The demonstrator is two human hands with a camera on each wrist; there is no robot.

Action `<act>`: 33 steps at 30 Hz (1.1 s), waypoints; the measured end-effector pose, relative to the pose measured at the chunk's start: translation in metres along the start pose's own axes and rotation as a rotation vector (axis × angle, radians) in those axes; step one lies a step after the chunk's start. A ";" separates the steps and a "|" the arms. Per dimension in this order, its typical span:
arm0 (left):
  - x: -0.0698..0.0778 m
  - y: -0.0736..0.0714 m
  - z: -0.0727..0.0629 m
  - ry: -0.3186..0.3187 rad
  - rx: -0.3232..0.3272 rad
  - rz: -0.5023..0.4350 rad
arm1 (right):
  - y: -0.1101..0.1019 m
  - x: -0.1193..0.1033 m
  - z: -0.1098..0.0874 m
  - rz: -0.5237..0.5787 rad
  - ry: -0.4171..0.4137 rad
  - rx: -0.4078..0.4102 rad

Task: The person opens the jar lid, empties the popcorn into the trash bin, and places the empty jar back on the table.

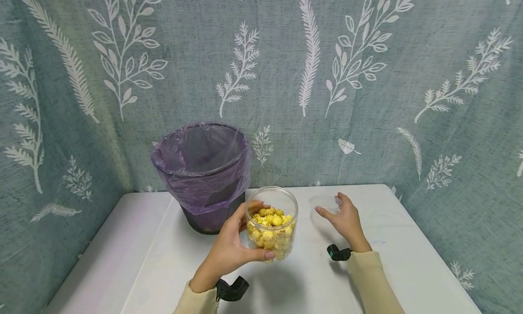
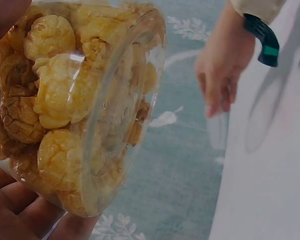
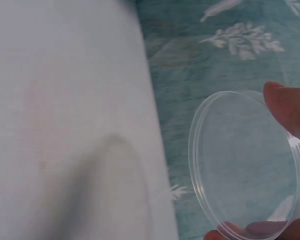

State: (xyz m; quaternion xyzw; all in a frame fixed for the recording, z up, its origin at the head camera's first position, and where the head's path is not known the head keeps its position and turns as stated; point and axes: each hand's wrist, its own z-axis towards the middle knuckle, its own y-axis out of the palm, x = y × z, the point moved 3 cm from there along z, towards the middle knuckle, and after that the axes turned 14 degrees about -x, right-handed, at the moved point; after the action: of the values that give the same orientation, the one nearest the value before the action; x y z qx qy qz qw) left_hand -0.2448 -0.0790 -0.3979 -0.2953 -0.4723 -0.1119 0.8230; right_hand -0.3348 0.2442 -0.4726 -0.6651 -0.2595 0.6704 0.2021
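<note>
My left hand grips a clear plastic jar from its left side and holds it above the table, with its open mouth visible. Yellow popcorn fills roughly the lower part of the jar; the left wrist view shows the popcorn close up through the wall. To the right, my right hand holds a round clear lid by its rim between thumb and fingers, above the table and apart from the jar. In the head view the lid is faint against the white surface.
A dark mesh trash bin lined with a purple plastic bag stands behind and left of the jar. The white table ends at a patterned grey-green curtain at the back and sides. Each wrist wears a black camera mount.
</note>
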 end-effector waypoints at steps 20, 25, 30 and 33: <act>0.002 -0.002 0.000 0.033 -0.011 -0.032 | 0.012 0.012 0.001 -0.206 0.101 -0.152; 0.003 -0.002 -0.001 0.029 -0.010 -0.030 | 0.014 0.012 0.002 -0.245 0.125 -0.172; 0.002 -0.003 -0.001 0.030 -0.008 -0.027 | 0.014 0.010 0.002 -0.256 0.133 -0.172; 0.003 -0.003 -0.001 0.024 -0.008 -0.027 | 0.012 0.010 0.001 -0.242 0.120 -0.158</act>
State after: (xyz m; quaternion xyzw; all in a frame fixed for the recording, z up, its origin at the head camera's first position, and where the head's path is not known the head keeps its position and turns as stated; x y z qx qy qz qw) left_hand -0.2441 -0.0819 -0.3948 -0.2908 -0.4659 -0.1285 0.8257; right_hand -0.3355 0.2409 -0.4879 -0.6815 -0.3771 0.5779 0.2437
